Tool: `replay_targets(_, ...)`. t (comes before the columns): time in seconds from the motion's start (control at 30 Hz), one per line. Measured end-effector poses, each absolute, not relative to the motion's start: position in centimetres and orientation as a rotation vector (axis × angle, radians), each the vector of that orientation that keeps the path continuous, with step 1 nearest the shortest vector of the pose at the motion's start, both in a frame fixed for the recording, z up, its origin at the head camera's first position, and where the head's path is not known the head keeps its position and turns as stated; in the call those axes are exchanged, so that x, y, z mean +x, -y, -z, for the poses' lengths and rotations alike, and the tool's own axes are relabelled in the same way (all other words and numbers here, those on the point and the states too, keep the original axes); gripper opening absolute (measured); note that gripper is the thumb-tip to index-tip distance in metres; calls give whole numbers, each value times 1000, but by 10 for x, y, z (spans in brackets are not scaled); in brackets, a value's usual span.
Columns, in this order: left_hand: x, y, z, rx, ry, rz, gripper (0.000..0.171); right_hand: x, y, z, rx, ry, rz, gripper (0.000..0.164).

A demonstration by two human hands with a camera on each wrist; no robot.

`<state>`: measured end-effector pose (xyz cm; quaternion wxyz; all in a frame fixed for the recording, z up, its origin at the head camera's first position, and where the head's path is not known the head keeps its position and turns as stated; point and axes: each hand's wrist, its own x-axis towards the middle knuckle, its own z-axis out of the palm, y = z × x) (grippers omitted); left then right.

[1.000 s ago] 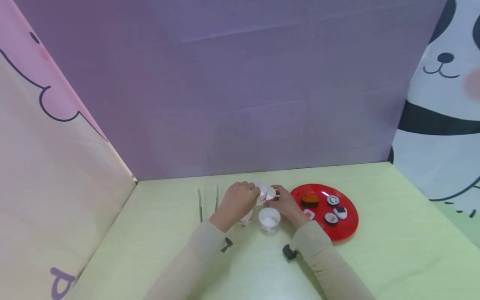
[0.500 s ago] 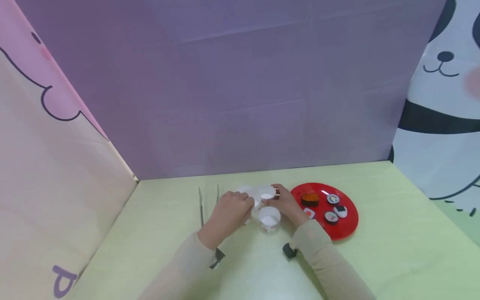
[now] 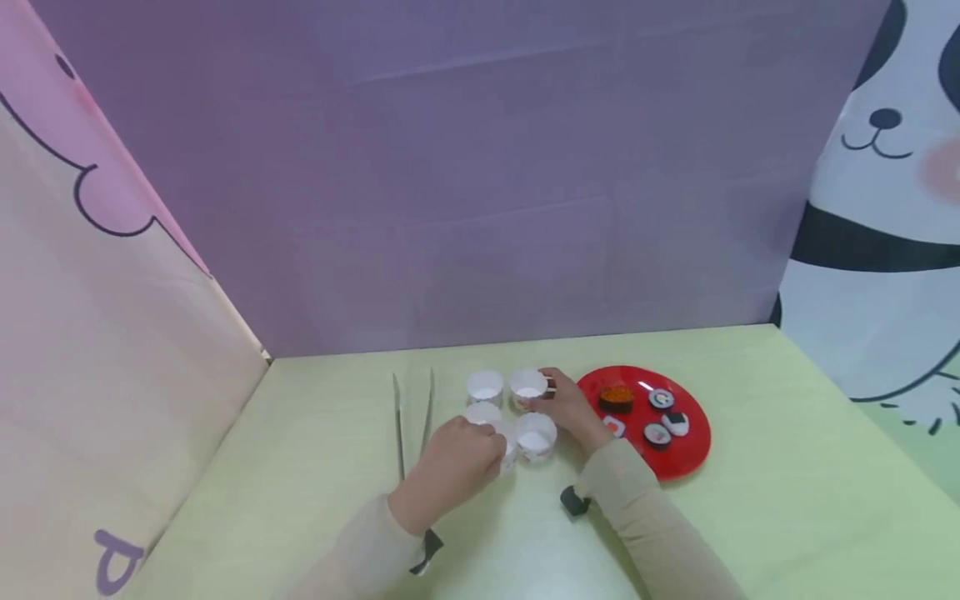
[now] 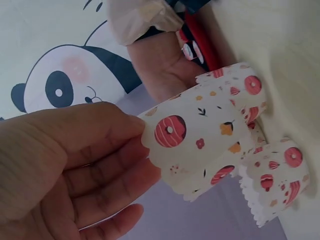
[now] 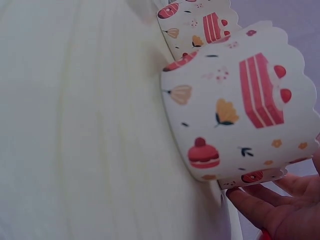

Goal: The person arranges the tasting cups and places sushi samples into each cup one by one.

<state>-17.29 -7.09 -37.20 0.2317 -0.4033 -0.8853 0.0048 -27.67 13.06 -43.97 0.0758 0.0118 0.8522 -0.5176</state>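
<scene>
Several white paper baking cups, printed with sweets and flowers, stand grouped mid-table. My left hand [image 3: 453,462] pinches the scalloped rim of one baking cup [image 4: 190,142] between thumb and fingers, at the group's near side. That cup is partly behind the hand in the head view. My right hand [image 3: 567,408] holds the back right baking cup [image 3: 527,387] from its right side. Another baking cup [image 3: 536,435] stands just in front of it. At the left are a back baking cup [image 3: 484,387] and a nearer baking cup [image 3: 482,412], partly hidden.
A red plate [image 3: 693,448] with several toy sushi pieces lies right of the right hand. Tongs [image 3: 399,425] lie left of the cups, partly behind the left hand. A purple backdrop [image 3: 480,208] rises behind the table.
My left hand has drawn away from the cup at the right hand and come nearer to me. A baking cup now stands uncovered at the back left. The right hand stays nearly still.
</scene>
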Motion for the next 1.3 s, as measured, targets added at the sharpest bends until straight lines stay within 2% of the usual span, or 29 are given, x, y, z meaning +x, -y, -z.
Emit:
replay_targets(0.47, -166, 76, 396, -1070, 2466, -132, 14, -277, -129, 445, 23, -2536, 1587, 63)
replay_targets(0.9, -161, 83, 397, -1090, 2513, -23, 13, -276, -130, 443, 42, -2549, 1563, 64)
replay_targets(1.3, -173, 85, 385, -1117, 2535, 61, 13, -276, -129, 441, 64, -2523, 1570, 63)
